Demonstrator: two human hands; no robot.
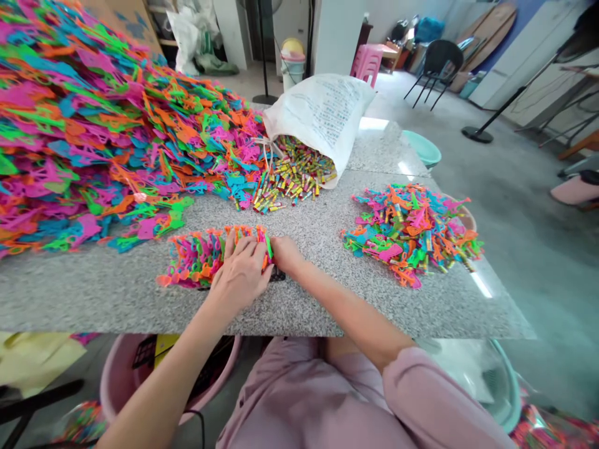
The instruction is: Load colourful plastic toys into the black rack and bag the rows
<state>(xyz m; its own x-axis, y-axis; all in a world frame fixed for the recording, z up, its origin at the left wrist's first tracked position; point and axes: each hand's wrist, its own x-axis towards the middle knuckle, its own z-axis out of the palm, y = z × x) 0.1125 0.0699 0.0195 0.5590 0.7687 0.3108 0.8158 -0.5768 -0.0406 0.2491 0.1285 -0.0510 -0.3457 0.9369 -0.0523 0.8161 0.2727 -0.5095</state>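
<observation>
Rows of small plastic toy pieces [194, 252] in orange, pink, green and blue stand packed side by side on the stone table. Beneath their right end, part of a black rack [279, 274] shows. My left hand [241, 268] lies across the right part of the rows, fingers stretched out and slightly apart over the tops. At the right end, my right hand [286, 254] is closed, its fingertips pinched at an upright green plastic piece [268, 247]. The fingertips are partly hidden, and so are the pieces under my left palm.
A high heap of similar plastic pieces [116, 125] covers the table's left. Behind, a white sack [327, 106] spills small striped tubes [290, 178]. A smaller mixed pile [414, 231] lies right, near the table edge. Below stand a pink tub [112, 374] and a green basket [508, 386].
</observation>
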